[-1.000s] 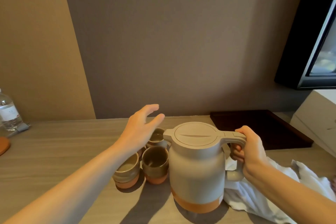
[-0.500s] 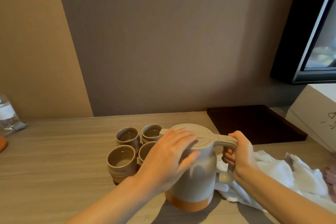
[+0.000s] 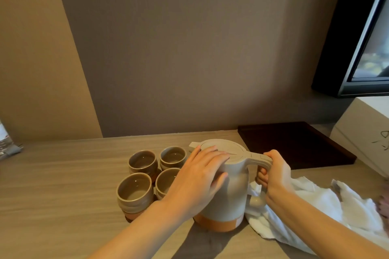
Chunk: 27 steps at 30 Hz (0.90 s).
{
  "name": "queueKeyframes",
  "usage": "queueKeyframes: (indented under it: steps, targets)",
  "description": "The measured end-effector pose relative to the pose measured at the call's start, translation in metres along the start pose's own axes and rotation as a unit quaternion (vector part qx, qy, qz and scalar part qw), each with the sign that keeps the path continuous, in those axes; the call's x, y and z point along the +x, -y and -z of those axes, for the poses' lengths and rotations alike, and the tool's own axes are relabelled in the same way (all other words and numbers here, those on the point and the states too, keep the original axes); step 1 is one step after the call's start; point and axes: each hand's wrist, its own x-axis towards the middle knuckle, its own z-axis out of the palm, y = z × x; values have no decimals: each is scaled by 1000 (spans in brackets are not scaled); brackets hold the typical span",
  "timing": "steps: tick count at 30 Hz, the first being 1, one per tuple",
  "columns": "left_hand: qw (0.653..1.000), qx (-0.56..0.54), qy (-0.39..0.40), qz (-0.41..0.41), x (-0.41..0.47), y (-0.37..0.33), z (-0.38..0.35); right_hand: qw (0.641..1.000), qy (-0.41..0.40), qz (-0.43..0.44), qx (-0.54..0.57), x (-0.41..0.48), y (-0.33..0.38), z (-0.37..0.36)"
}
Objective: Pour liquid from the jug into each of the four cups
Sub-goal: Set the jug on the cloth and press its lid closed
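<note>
A beige jug (image 3: 229, 202) with an orange base stands upright on the wooden table (image 3: 63, 185), its lid on. My right hand (image 3: 273, 176) is wrapped around the jug's handle. My left hand (image 3: 200, 178) lies over the lid and the jug's upper side, fingers spread. Left of the jug stand several brown cups in a tight cluster: a near left cup (image 3: 134, 193), a far left cup (image 3: 143, 162), a far right cup (image 3: 172, 156), and a near right cup (image 3: 166, 181) partly hidden by my left hand. The cups look empty.
A white cloth (image 3: 328, 208) lies crumpled right of the jug, under my right forearm. A dark tray (image 3: 294, 143) sits at the back right, with a white box (image 3: 366, 134) beside it and a screen (image 3: 368, 33) above. A plastic bottle (image 3: 6, 143) is at the far left edge.
My left hand came back from above the cups and settled on the jug's lid and side. The right hand has kept its hold on the handle. The jug stays on the table.
</note>
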Motion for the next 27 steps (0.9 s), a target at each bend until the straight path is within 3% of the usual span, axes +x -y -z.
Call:
queueKeyframes:
  steps: [27]
  targets:
    - [995, 29, -71, 70, 8, 28, -35, 994, 8, 86, -68, 57, -19, -39]
